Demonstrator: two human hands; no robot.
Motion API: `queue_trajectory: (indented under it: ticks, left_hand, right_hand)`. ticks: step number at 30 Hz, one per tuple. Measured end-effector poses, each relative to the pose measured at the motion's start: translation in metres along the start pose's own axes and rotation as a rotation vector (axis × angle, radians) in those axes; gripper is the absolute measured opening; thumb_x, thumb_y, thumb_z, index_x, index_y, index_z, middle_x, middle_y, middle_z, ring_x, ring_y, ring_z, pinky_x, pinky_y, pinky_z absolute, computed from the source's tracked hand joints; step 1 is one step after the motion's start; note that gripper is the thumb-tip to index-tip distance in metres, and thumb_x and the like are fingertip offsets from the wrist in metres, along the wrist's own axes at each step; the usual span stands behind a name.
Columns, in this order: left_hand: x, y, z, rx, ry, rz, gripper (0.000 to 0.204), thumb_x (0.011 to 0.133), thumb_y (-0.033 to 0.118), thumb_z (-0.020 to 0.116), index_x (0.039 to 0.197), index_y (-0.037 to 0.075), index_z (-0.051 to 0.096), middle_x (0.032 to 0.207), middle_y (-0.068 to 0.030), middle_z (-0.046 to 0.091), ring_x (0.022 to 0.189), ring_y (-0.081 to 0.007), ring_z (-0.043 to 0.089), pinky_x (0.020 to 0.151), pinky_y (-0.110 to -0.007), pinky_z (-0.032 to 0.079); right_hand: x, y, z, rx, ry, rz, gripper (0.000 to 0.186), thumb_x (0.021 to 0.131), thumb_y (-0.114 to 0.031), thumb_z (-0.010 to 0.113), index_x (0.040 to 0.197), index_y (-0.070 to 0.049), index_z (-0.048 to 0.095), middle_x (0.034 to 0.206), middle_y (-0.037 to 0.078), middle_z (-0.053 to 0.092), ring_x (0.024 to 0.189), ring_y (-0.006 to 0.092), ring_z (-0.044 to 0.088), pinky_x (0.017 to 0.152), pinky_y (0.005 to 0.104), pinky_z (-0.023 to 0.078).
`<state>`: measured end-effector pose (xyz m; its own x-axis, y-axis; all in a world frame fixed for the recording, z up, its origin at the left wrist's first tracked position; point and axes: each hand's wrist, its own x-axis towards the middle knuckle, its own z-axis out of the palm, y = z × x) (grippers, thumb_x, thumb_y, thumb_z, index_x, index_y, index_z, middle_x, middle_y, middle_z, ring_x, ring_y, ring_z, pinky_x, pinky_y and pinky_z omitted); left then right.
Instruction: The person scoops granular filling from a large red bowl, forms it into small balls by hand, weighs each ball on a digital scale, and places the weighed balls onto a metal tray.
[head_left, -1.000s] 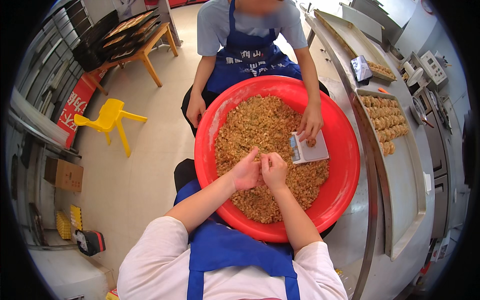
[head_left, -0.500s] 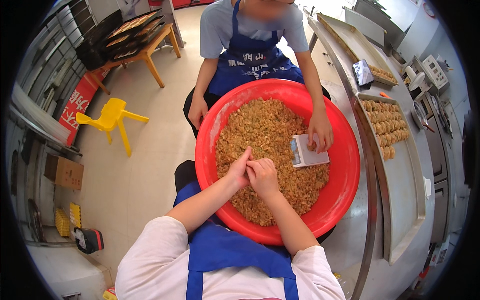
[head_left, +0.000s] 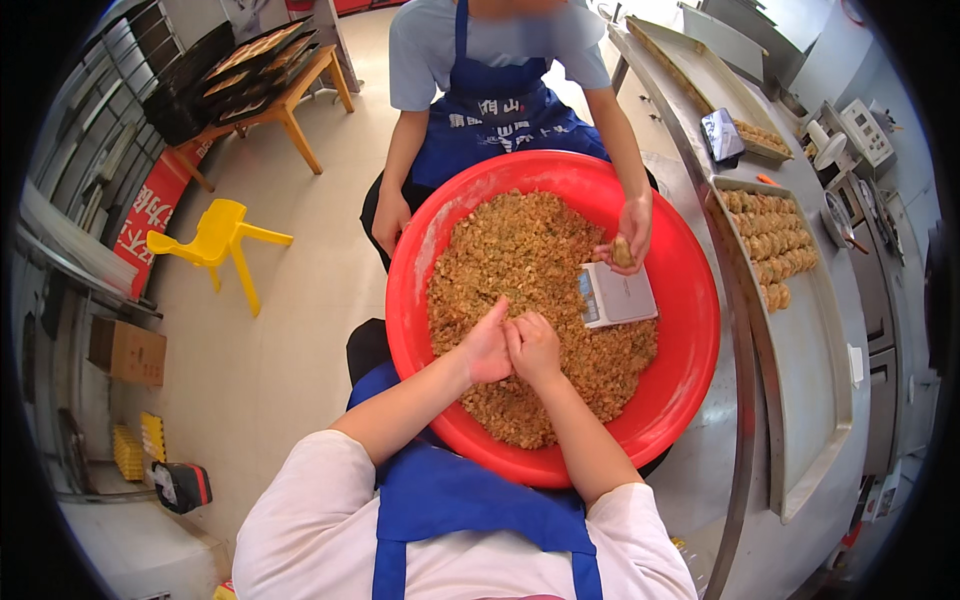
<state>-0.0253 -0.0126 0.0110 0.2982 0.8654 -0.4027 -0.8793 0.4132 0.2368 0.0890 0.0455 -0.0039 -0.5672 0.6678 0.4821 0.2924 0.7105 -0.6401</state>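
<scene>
**Two hands pressed together over a basin of crumbly filling**

In the middle of the view, a wide red basin [head_left: 690, 330] sits between the person and a co-worker [head_left: 500, 80] in a blue apron opposite. Its right rim lies close against the edge of a long steel table [head_left: 800, 430], while to the left the pale floor [head_left: 290, 330] lies open as far as a yellow plastic chair [head_left: 215, 235] and a wooden bench [head_left: 285, 95] loaded with dark trays.

The basin holds a broad heap of brown, coarse filling [head_left: 520, 250], flecked with lighter bits, spread over most of the bottom; bare red shows along the right wall. A small white scale [head_left: 617, 295] rests on the heap right of centre. On the table, a shallow metal tray [head_left: 810, 370] carries rows of shaped brown pieces [head_left: 770, 240] at its far end, the near part bare. A second tray [head_left: 700, 70] lies farther along.

The left hand [head_left: 487, 347] and the right hand [head_left: 535, 345] meet just above the near half of the heap, touching, fingers curled inward. Both are closed around something small between them, presumably a lump of filling, though it is hidden. The co-worker's hand [head_left: 632, 225] hovers by the scale, pinching a small brown ball [head_left: 622, 252]; the other hand [head_left: 388, 220] grips the basin's left rim.
</scene>
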Motion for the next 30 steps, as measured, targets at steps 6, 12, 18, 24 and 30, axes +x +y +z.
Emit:
queue_trajectory:
  ticks: [6, 12, 18, 24, 30]
  left_hand:
    - [0.001, 0.004, 0.009, 0.065, 0.012, -0.099, 0.086, 0.089, 0.076, 0.03, 0.136, 0.005, 0.044, 0.136, -0.0137, 0.05, 0.128, -0.0285, 0.047, 0.109, -0.047, 0.032]
    - [-0.008, 0.006, 0.007, -0.071, -0.059, -0.051, 0.086, 0.09, 0.075, 0.028, 0.136, 0.003, 0.041, 0.138, -0.0129, 0.048, 0.129, -0.0305, 0.045, 0.107, -0.047, 0.034]
    - [0.01, -0.006, 0.008, 0.196, 0.301, -0.107, 0.068, 0.096, 0.054, 0.046, 0.138, 0.001, 0.041, 0.126, -0.0116, 0.055, 0.112, -0.0228, 0.054, 0.093, -0.036, 0.044]
    - [0.015, -0.014, -0.013, 0.997, 0.132, 0.262, 0.043, 0.09, 0.006, 0.055, 0.133, 0.006, 0.05, 0.102, -0.0006, 0.054, 0.078, -0.0071, 0.052, 0.07, -0.021, 0.045]
    - [-0.014, -0.04, 0.005, 2.365, 0.063, 0.487, 0.053, 0.085, 0.029, 0.064, 0.134, 0.012, 0.052, 0.142, -0.0174, 0.044, 0.135, -0.0333, 0.037, 0.112, -0.046, 0.028]
  right_hand:
    - [-0.001, -0.009, -0.007, 0.411, 0.186, 0.185, 0.017, 0.089, -0.011, 0.052, 0.094, -0.001, 0.064, 0.097, 0.017, 0.062, 0.086, 0.0318, 0.062, 0.076, 0.0383, 0.05]
    - [0.011, -0.006, -0.022, 0.105, 0.01, 0.203, 0.02, 0.087, -0.023, 0.06, 0.098, -0.008, 0.067, 0.099, 0.012, 0.064, 0.094, 0.0337, 0.06, 0.085, 0.0428, 0.046]
    - [0.041, 0.089, -0.048, -0.046, -0.074, 0.7, 0.033, 0.093, -0.033, 0.052, 0.088, -0.006, 0.07, 0.101, 0.016, 0.066, 0.087, 0.037, 0.062, 0.074, 0.0449, 0.048]
    - [0.017, 0.209, -0.054, -0.499, 0.201, 0.427, 0.04, 0.098, -0.032, 0.042, 0.11, -0.001, 0.065, 0.12, 0.018, 0.062, 0.126, 0.0386, 0.046, 0.102, 0.044, 0.038]
    - [0.034, 0.116, -0.126, -0.262, 0.264, 0.358, 0.033, 0.097, -0.027, 0.049, 0.111, -0.002, 0.064, 0.121, 0.017, 0.062, 0.129, 0.0362, 0.045, 0.105, 0.0438, 0.036]
